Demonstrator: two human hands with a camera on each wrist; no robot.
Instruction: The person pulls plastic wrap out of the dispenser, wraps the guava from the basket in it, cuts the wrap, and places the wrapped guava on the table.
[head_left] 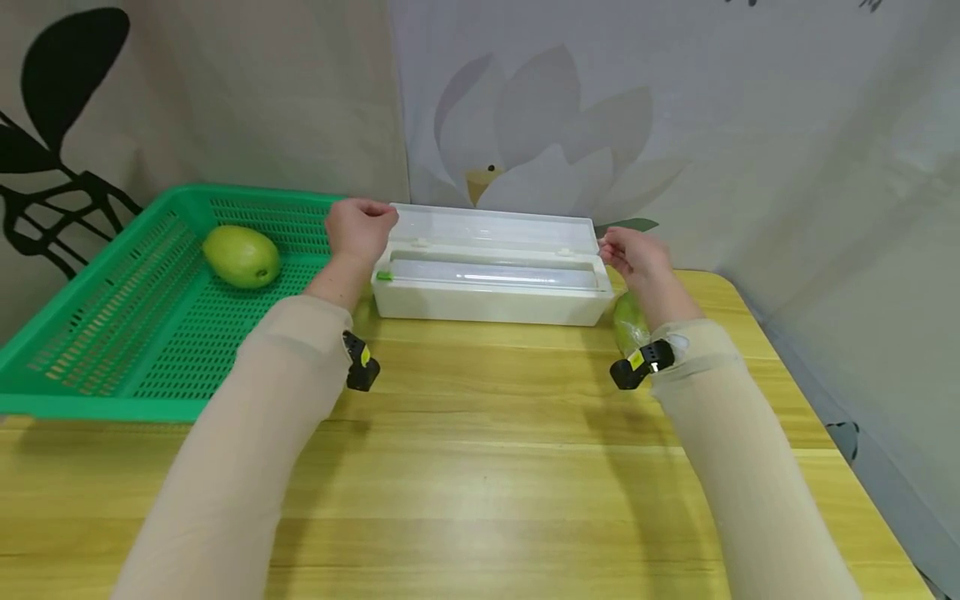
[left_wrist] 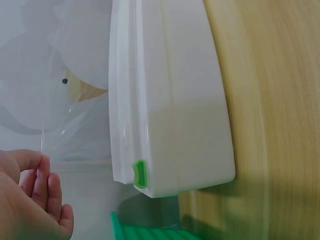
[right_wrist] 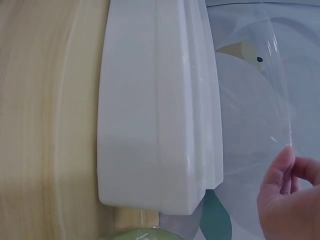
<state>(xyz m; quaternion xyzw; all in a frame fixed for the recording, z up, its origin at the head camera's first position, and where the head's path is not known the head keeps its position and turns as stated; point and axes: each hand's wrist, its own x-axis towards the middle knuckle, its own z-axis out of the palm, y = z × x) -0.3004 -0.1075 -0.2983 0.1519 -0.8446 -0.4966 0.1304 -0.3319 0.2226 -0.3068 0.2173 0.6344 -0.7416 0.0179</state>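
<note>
A white cling film dispenser [head_left: 491,306] stands at the table's back, its lid tilted up and a film roll [head_left: 495,273] inside. A small green slide cutter [left_wrist: 140,173] sits at its left end. Clear cling film [left_wrist: 82,125] stretches up from the box between both hands. My left hand [head_left: 363,227] pinches one corner of the film between thumb and fingers, above the box's left end. At the other end, my right hand [head_left: 637,252] pinches the opposite corner, as the right wrist view shows. The film itself is barely visible from the head.
To the left, a green plastic basket [head_left: 97,407] holds a yellow-green fruit [head_left: 242,257]. Another green fruit [head_left: 628,321], with shiny film on it, lies by the dispenser's right end, partly behind my right wrist. A printed cloth [head_left: 787,167] hangs behind the wooden table [head_left: 480,483].
</note>
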